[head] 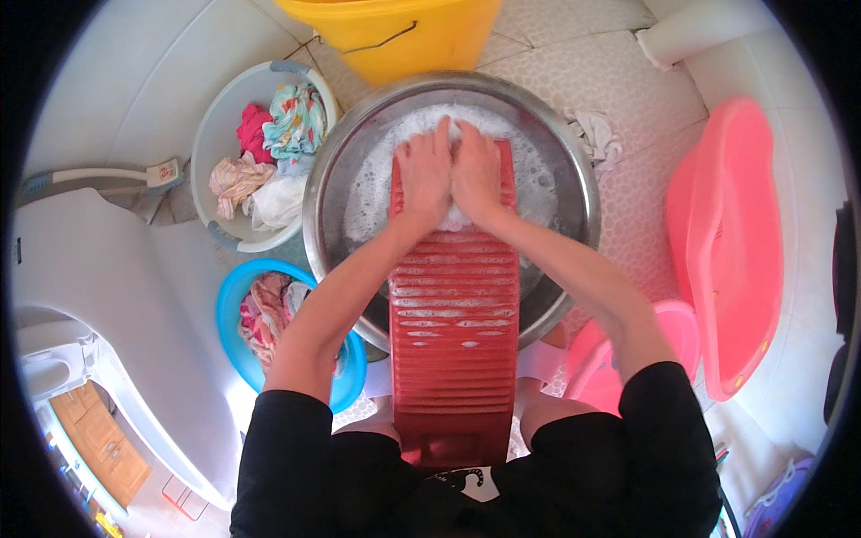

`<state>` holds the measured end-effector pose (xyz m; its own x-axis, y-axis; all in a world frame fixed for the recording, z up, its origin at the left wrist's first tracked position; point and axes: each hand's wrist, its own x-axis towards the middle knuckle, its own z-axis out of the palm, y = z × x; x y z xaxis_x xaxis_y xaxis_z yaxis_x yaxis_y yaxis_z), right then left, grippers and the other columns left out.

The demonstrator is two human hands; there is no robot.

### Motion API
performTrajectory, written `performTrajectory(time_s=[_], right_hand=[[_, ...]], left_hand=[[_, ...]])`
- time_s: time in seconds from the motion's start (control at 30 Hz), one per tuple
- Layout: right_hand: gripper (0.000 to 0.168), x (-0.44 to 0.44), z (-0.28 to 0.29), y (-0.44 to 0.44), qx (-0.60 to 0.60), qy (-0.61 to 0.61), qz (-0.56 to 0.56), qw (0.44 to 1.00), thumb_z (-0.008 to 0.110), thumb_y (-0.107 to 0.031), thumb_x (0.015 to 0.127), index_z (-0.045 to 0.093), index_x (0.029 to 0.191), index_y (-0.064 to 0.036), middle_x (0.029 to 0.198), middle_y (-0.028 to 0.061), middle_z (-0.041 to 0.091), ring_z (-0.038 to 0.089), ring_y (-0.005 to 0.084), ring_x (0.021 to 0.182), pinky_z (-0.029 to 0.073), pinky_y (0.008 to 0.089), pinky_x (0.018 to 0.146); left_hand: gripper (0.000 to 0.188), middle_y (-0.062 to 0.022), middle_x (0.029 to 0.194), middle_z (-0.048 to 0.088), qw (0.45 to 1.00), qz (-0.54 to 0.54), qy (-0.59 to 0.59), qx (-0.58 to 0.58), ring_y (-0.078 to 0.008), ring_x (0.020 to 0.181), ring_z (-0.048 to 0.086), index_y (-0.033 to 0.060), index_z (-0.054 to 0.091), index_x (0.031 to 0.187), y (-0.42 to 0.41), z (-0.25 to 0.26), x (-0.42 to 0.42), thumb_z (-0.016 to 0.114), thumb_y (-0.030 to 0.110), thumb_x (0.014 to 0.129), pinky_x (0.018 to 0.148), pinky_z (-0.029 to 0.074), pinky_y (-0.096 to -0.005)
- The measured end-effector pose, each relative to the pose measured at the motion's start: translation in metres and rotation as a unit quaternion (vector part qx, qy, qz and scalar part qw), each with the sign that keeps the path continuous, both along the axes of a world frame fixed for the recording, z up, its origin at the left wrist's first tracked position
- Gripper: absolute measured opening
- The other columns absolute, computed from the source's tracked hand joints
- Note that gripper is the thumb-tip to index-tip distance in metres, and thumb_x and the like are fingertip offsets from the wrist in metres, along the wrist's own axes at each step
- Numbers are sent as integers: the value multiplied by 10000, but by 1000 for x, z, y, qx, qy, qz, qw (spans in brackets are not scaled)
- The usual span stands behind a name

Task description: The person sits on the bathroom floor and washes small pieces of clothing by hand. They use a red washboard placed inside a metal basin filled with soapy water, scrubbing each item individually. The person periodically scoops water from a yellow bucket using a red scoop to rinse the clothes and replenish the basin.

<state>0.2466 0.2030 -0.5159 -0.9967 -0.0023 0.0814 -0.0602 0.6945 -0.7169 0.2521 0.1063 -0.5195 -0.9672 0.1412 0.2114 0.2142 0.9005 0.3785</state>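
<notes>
A red ridged washboard (454,376) runs from against my body into a round metal basin (316,202) of sudsy water. My left hand (425,176) and my right hand (475,168) lie side by side on its upper part, fingers pointing away from me. Both press on a wet, pale cloth (455,219), which shows only in part between and below the palms. White foam (377,168) rings the hands in the basin and streaks the ridges nearer me.
Left of the basin stand a pale tub (205,134) of clothes and a blue basin (229,323) with more clothes. A yellow bucket (403,47) is beyond. At right are a crumpled cloth (595,134), a pink baby bathtub (740,255) and a pink basin (679,323).
</notes>
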Motion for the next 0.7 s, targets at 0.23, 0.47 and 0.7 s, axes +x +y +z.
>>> performTrajectory(time_s=[0.23, 0.47, 0.7], right_hand=[[207, 126, 21, 24, -66, -63, 84, 992, 440, -157, 936, 520, 1067, -17, 1048, 216, 555, 520, 369, 987, 387, 472, 847], [227, 0, -5, -5, -36, 11, -57, 998, 457, -194, 959, 559, 1064, -21, 1041, 188, 588, 531, 372, 981, 391, 489, 856], [176, 130, 27, 19, -66, -17, 51, 996, 423, -154, 946, 557, 996, -51, 944, 182, 561, 529, 358, 904, 373, 465, 771]], left_hand=[[515, -184, 1088, 609, 989, -58, -86, 107, -343, 969, 554, 18, 407, 1380, 9, 26, 131, 507, 119, 885, 897, 348, -466], [532, -172, 1063, 571, 999, 42, 23, 25, -314, 972, 516, 24, 379, 1406, 6, 5, 0, 484, 227, 925, 897, 331, -442], [458, -152, 1012, 611, 989, -36, -74, 122, -321, 982, 566, 12, 476, 1313, 12, 25, 135, 506, 186, 891, 803, 356, -432]])
